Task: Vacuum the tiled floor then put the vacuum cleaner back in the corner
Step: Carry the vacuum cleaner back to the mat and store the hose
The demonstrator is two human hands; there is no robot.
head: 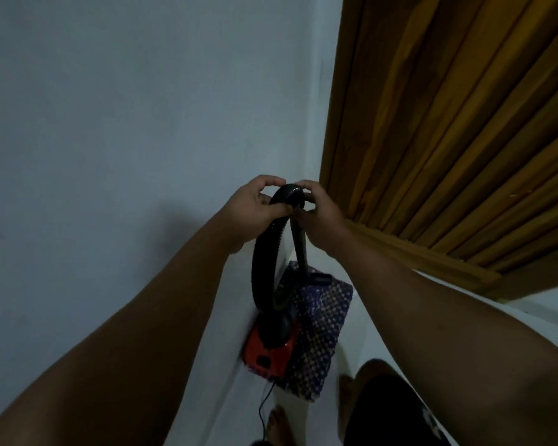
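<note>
The red vacuum cleaner [268,350] sits on the floor against the wall [110,123], at 6 o'clock from both hands, on a patterned mat [322,320]. The left hand [255,204] and right hand [316,210] are both closed on the top bend of the black hose [264,268]. Risk: releasing the springy loop could let it drop or pull the body over. The power cord [264,410] trails near a bare foot [279,426], a likely trip hazard.

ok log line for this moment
stage: stowing | left hand: on hose bend | right hand: on hose bend | vacuum: by wall, on mat
</note>
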